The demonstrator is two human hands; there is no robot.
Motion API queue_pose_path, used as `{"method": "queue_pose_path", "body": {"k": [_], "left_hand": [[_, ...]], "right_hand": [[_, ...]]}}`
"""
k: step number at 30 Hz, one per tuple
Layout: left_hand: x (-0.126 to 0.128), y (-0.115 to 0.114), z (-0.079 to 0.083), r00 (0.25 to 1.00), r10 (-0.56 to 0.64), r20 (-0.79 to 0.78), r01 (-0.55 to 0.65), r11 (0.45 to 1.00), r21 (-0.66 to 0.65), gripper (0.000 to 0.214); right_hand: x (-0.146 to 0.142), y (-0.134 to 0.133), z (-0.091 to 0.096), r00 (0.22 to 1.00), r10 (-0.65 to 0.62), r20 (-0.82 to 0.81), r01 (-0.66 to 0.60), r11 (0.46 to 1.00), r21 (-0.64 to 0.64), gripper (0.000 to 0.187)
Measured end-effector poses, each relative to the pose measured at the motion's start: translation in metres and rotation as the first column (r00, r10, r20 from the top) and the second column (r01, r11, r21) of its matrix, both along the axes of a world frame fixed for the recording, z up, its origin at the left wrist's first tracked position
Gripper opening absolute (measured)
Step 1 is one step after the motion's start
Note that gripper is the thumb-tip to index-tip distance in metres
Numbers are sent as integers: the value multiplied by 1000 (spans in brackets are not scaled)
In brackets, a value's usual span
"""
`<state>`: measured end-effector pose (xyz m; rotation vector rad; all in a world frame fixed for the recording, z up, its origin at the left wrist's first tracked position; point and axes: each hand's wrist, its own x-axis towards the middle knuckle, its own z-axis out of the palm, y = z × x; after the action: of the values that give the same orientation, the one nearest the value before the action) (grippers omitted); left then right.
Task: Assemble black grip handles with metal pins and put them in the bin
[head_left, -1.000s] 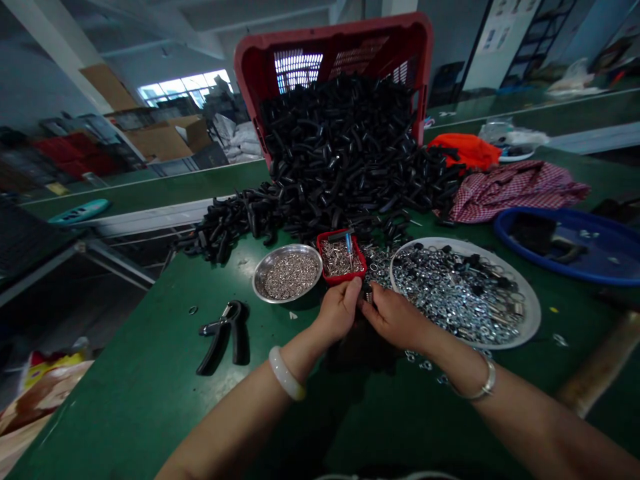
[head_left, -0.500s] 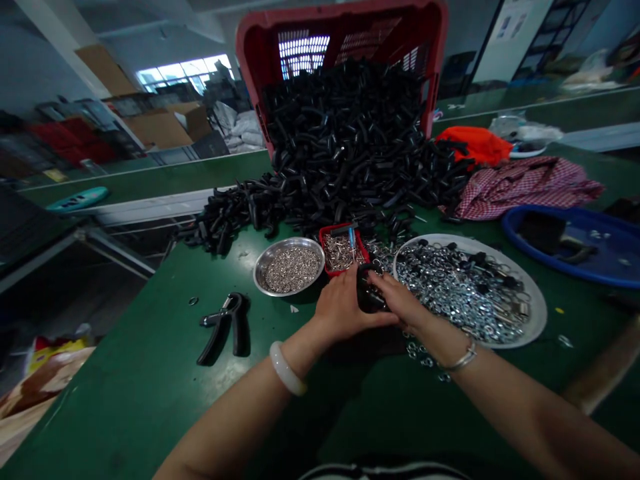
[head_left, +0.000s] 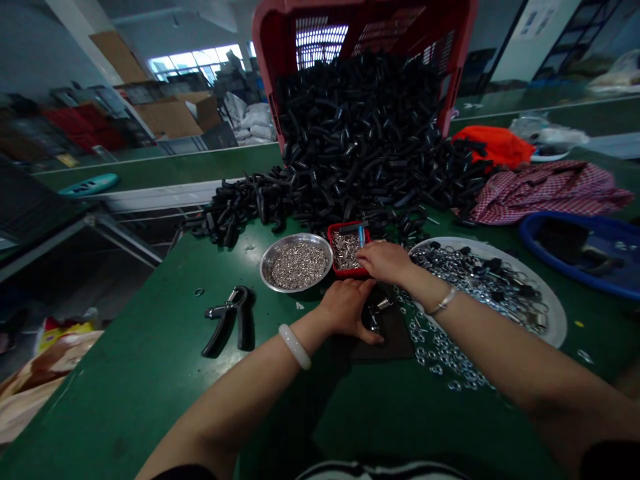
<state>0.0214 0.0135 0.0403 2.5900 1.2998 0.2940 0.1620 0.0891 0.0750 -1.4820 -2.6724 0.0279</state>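
My left hand (head_left: 347, 308) is closed over a black hand grip exerciser (head_left: 373, 319) lying on a dark mat (head_left: 395, 337). Much of the exerciser is hidden by the fingers; its metal spring shows at the right. My right hand (head_left: 384, 261) reaches to the right side of a small red tray (head_left: 351, 274) of metal pins, fingertips bunched together. What they pinch, if anything, is hidden. In the tray lies a tool with a blue handle (head_left: 361, 236). A steel bowl (head_left: 265, 275) of small metal parts stands just left of the tray.
Another hand grip exerciser (head_left: 244, 325) lies at the left. At the right are a white plate (head_left: 556, 313) of metal parts and scattered nuts (head_left: 440, 357). Black handles (head_left: 320, 180) spill from a red crate (head_left: 265, 67) behind. A blue basin (head_left: 560, 270) stands far right.
My right hand has left the hand grip exerciser and moved up to the red tray. My left hand stays on the exerciser, now lower on the mat. The view has shifted slightly.
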Motion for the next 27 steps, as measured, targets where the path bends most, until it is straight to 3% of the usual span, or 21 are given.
{"method": "queue_pose_path", "body": {"k": [2,5,10,12,14,16,18,22,27], "left_hand": [[3,4,-4,998,-54,-36,54,998,7,109],[3,7,-8,992,-119,-49,119,993,6,107],[-7,4,-2,988,-152,39,151,988,16,106],[-14,7,6,992,-90,89,87,996,30,90],[-22,16,15,989,101,106,-108,992,61,61],[-28,31,22,938,343,44,-346,934,93,39],[-29,49,26,879,469,-87,-460,881,109,32],[-19,81,24,842,456,-287,-449,888,95,26],[-5,97,18,837,445,-319,-452,890,56,23]], "right_hand": [[-20,17,1,994,88,70,-83,995,-64,21],[-42,33,-4,989,122,79,-112,986,-123,22],[-46,47,-15,996,84,10,-82,985,-153,14],[-39,50,-18,997,48,-64,-57,986,-158,13],[-32,53,-21,986,8,-167,-34,987,-154,15],[-24,53,-22,959,-29,-283,-16,988,-156,18],[-17,51,-22,921,-68,-383,-5,983,-186,18],[0,40,-25,835,-157,-527,25,968,-250,15],[19,27,-31,722,-257,-642,121,961,-249,19]]}}
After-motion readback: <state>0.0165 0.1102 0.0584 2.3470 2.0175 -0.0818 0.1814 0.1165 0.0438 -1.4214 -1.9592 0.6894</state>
